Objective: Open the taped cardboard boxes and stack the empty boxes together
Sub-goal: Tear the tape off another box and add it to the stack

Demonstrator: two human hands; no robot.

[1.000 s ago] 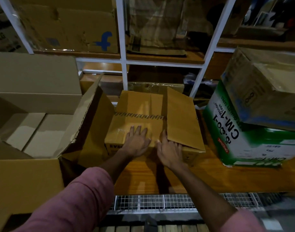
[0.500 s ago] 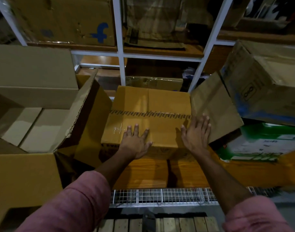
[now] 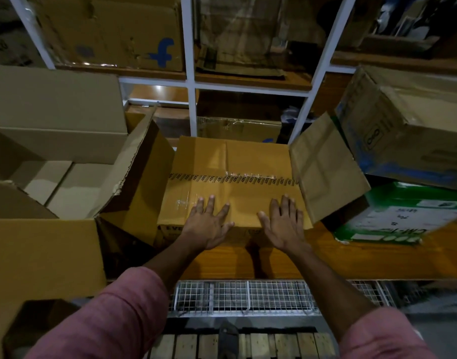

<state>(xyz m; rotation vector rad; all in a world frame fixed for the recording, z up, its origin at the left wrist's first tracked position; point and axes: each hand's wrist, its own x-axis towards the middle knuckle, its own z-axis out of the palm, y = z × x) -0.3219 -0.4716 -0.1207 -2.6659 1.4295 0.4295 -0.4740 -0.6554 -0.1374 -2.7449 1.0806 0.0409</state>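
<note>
Count, head view:
- 1 taped brown cardboard box with printed tape strip [image 3: 232, 174], centre
- 1 open plain brown cardboard box [image 3: 41, 244], left
- 1 green-and-white printed carton [image 3: 403, 218], right
- 1 worn brown carton with blue edging [image 3: 408, 125] on it
- 1 brown box with blue "f" logo [image 3: 113, 35], upper shelf
- 2 bare hands: left hand [image 3: 209, 224], right hand [image 3: 284, 224]

The right-side flap [image 3: 325, 169] of the taped box [image 3: 232, 182] — laid flat over the top a second ago — has been swung outward and is now held up, tilted to the right of the box. The right hand [image 3: 284, 224] has been moved from the box's near edge out toward that flap and then brought back — it is now laid flat, fingers spread, on the near right part of the top. The printed tape strip [image 3: 232, 178] is uncovered along its whole length.
</note>
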